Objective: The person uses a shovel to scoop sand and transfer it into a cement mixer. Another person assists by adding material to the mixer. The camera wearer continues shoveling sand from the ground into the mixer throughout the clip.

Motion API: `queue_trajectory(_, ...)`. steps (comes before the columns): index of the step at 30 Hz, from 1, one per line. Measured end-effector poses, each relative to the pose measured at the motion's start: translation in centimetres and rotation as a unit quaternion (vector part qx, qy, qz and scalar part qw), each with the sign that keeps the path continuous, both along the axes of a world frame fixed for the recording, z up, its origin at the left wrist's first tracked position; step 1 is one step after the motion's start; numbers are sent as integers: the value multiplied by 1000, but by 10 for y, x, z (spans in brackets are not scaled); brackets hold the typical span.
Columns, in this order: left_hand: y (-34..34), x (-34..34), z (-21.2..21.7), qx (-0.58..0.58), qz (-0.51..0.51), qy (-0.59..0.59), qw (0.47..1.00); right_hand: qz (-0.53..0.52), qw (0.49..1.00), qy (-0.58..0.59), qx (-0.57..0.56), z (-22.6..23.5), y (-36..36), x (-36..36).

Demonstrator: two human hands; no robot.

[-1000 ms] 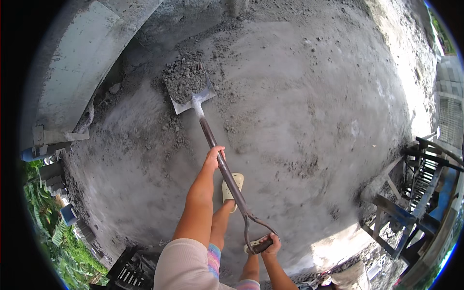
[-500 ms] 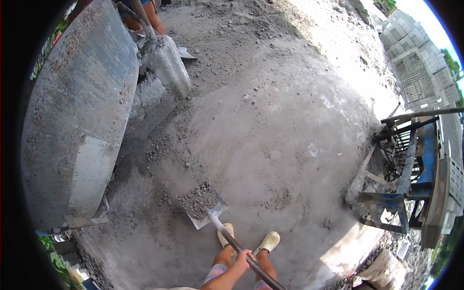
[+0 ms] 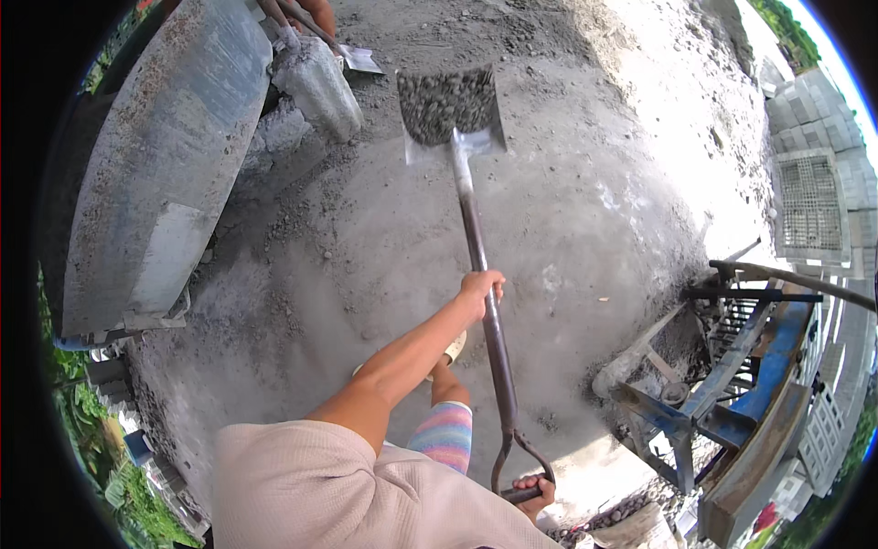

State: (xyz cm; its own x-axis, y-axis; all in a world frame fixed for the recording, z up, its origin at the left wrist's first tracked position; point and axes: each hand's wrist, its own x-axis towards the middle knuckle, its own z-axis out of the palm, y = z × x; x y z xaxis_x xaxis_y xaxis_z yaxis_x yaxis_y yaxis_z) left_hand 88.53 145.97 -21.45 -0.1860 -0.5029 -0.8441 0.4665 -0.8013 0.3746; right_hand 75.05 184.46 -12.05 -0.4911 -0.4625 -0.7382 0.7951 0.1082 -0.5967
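Note:
A shovel [image 3: 474, 224] stretches out in front of me, its square blade raised off the ground and loaded with grey gravelly mix [image 3: 448, 102]. Halfway along the shaft, my left hand [image 3: 480, 291] is wrapped round it, the arm reaching across from the left. My right hand [image 3: 533, 499] grips the crossbar of the D-shaped handle close to my body. Fingers of both hands are closed on the tool.
A large rusty metal drum [image 3: 160, 174] stands at left, beside a cement-crusted block [image 3: 315, 87]. Another person's arm [image 3: 317, 14] and a second shovel [image 3: 361, 59] are at the far left. A blue metal machine frame [image 3: 732, 393] stands right; stacked grey blocks [image 3: 814, 110] lie beyond.
The loaded shovel has swung up and forward from beside my feet, away from me. My left hand has moved outward with the shaft, and my right hand on the handle has come into view.

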Motion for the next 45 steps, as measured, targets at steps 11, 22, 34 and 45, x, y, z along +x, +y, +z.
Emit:
queue_trajectory(11,-121,-43,4,-73,20,-21,997,15,998,6,65,59,-152,-34)
queue_trajectory(22,193,32,-122,319,145,53,935,94,922,140,348,125,-87,-15)
queue_trajectory(34,159,242,-213,279,213,145,925,164,920,116,337,13,-98,156)
queue_trajectory(45,93,446,-280,256,99,27,961,140,944,50,293,-92,-94,351)
